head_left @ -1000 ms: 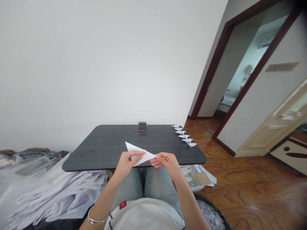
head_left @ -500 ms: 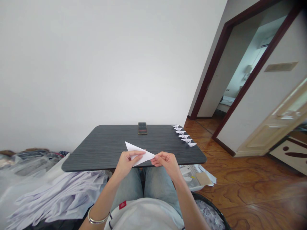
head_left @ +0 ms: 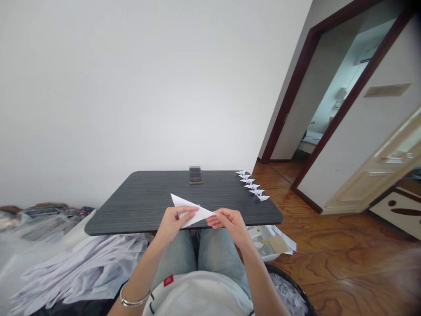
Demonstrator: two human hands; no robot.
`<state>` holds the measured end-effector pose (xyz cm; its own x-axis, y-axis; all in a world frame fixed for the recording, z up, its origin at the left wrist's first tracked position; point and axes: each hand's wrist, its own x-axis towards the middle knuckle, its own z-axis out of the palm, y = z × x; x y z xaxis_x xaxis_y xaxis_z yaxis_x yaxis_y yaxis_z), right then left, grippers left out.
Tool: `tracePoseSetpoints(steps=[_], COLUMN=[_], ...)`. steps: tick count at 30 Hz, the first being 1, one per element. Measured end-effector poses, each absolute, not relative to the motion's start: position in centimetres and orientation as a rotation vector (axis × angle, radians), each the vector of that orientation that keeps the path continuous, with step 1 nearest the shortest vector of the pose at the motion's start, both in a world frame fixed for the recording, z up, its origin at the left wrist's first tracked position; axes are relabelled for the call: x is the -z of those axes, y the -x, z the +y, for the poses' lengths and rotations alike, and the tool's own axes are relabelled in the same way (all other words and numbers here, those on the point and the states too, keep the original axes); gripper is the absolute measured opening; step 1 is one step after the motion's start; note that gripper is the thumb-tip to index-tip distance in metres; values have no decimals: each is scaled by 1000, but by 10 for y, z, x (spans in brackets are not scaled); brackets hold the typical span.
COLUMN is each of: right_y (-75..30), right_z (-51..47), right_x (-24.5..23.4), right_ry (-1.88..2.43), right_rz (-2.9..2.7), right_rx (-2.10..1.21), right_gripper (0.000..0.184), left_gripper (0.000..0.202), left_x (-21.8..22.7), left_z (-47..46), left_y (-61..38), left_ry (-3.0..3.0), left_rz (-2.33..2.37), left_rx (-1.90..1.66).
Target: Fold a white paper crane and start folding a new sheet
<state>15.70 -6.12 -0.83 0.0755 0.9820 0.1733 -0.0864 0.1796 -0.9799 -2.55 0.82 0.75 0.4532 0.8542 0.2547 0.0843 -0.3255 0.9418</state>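
A white sheet of paper folded into a triangle (head_left: 187, 204) is held above the near edge of the dark table (head_left: 131, 199). My left hand (head_left: 176, 221) pinches it near the middle, thumb on top. At the right-hand tip, the thumb and fingers of my right hand (head_left: 228, 219) are closed on the same paper. The fingers cover part of its lower edge and its right corner. Several folded white paper cranes (head_left: 252, 186) stand in a row along the table's right side.
A phone (head_left: 195, 175) leans on a stand at the table's back edge, by the white wall. Piled white cloth (head_left: 88, 272) lies at lower left. Right of my legs are a plastic tray (head_left: 271, 256) of papers and a dark bin (head_left: 289, 292) full of pale scraps.
Both hands keep their hold on the folded paper. My right fingers have shifted very slightly at its right tip; otherwise hardly anything differs.
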Motion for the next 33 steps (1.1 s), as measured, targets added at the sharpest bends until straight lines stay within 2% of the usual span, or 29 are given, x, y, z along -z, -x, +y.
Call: tracePoseSetpoints(steps=[7,33], right_y=[-155,-158], right_z=[-59,-59], right_x=[10,10], right_ry=[1072,1078], right_rz=[-1108,-1120], right_rx=[-1068,-1128], right_gripper=[25,27], left_gripper=[21,22], left_x=[-12,-10], left_z=[5,7], left_y=[25,28], left_ry=[-1752,-1754], left_rz=[797,791], left_rx=[-977,-919])
